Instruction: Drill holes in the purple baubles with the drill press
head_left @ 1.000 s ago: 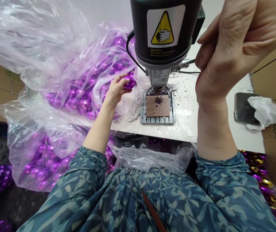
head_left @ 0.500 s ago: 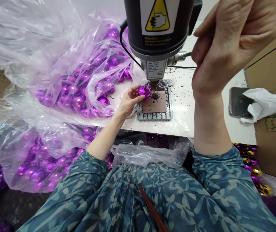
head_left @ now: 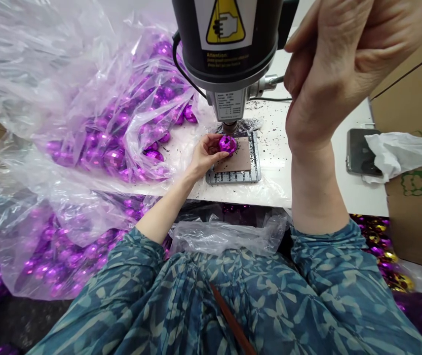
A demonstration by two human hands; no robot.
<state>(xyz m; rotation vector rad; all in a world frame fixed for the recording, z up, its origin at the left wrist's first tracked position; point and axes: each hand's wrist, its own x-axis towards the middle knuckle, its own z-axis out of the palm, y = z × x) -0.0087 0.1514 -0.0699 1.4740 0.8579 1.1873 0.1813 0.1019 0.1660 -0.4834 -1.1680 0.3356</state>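
Note:
Between the thumb and fingers of my left hand [head_left: 206, 157] is a shiny purple faceted ball [head_left: 227, 144]. The ball is just below the chuck [head_left: 229, 127] of a black and grey drill press [head_left: 229, 54], over a brown board [head_left: 241, 157] on the metal base plate [head_left: 233, 181]. Whether it touches the board I cannot tell. My right hand [head_left: 344, 74] is raised at the upper right, its fingers wrapped round the press's feed lever [head_left: 278, 80], whose end is hidden inside the fist.
Clear plastic bags [head_left: 66, 88] full of similar purple balls [head_left: 112, 158] lie to the left and hang below the table edge. Dark shavings dot the white table [head_left: 277, 185]. A phone [head_left: 362, 153] and white tissue [head_left: 399, 153] lie right, beside a cardboard box [head_left: 414, 222].
My left hand has moved the purple ball to the right over the board, closer under the chuck. The right hand stays on the lever. The whole view has shifted slightly.

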